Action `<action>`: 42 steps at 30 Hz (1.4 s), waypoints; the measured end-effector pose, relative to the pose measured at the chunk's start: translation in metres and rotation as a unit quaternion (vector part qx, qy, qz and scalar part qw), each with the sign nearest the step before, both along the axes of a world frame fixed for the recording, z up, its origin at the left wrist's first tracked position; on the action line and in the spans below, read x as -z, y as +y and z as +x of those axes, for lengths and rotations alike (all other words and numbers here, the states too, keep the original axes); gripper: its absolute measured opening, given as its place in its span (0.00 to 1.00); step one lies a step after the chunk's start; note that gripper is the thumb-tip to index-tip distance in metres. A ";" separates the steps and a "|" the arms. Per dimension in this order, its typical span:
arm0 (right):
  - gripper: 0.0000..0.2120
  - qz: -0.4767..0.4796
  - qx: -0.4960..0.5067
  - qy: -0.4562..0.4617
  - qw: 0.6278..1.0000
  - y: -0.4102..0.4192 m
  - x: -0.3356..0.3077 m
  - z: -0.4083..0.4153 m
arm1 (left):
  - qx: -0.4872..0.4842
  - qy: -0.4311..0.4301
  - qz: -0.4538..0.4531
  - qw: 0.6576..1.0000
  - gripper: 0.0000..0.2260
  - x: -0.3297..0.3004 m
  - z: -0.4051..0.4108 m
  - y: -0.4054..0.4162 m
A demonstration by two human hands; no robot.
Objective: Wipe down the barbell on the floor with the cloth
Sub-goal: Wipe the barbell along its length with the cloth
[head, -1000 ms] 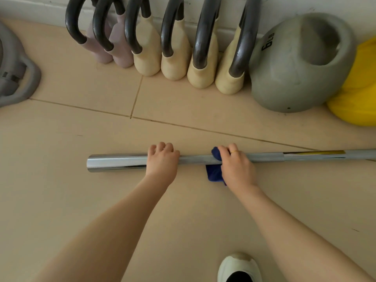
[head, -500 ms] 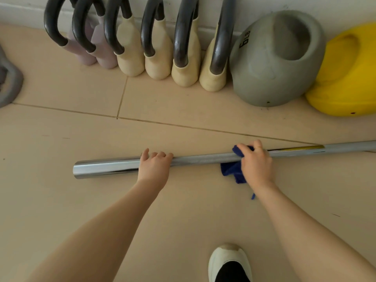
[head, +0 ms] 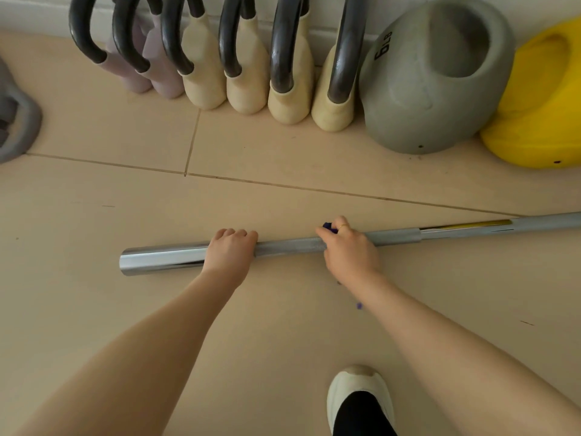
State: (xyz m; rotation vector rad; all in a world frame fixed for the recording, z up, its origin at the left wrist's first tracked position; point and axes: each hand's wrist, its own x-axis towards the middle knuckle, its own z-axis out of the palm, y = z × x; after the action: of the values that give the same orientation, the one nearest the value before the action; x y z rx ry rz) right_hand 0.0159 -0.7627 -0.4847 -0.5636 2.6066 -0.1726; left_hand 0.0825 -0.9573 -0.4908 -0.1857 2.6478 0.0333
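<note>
Barbell (head: 289, 247) lies gripped by both hands — left hand (head: 229, 251) bare, right hand (head: 350, 251) clutching cloth (head: 328, 227) (mostly hidden).

The barbell (head: 289, 247) is lying across the middle of the frame on the floor (head: 94, 309). The left hand (head: 231, 251) is sitting on it left of centre, the right hand (head: 350, 248) just beside, right of it. Kettlebells (head: 283, 67) are lining the wall along the top. A shoe (head: 360, 394) is standing at bottom centre.
</note>
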 end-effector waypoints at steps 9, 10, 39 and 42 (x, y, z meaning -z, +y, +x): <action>0.11 0.053 0.088 0.030 0.994 -0.015 0.001 0.021 | 0.054 0.069 -0.059 0.994 0.24 0.005 0.024 0.011; 0.12 0.029 0.059 0.023 0.998 -0.028 0.002 0.030 | 0.051 0.072 -0.064 0.994 0.23 0.009 0.025 0.011; 0.10 0.025 -0.126 -0.090 0.988 -0.086 -0.010 0.070 | 0.044 -0.099 0.072 0.991 0.18 0.004 0.050 -0.016; 0.12 0.051 -0.221 -0.105 0.968 -0.077 -0.013 0.062 | 0.031 -0.116 0.077 0.990 0.15 0.001 0.053 -0.011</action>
State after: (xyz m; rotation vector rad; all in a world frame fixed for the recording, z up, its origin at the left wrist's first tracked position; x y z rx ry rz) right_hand 0.0784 -0.8402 -0.4712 -1.0102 2.2086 0.0439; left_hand 0.1357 -0.9687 -0.4919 -0.0522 2.4042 0.1838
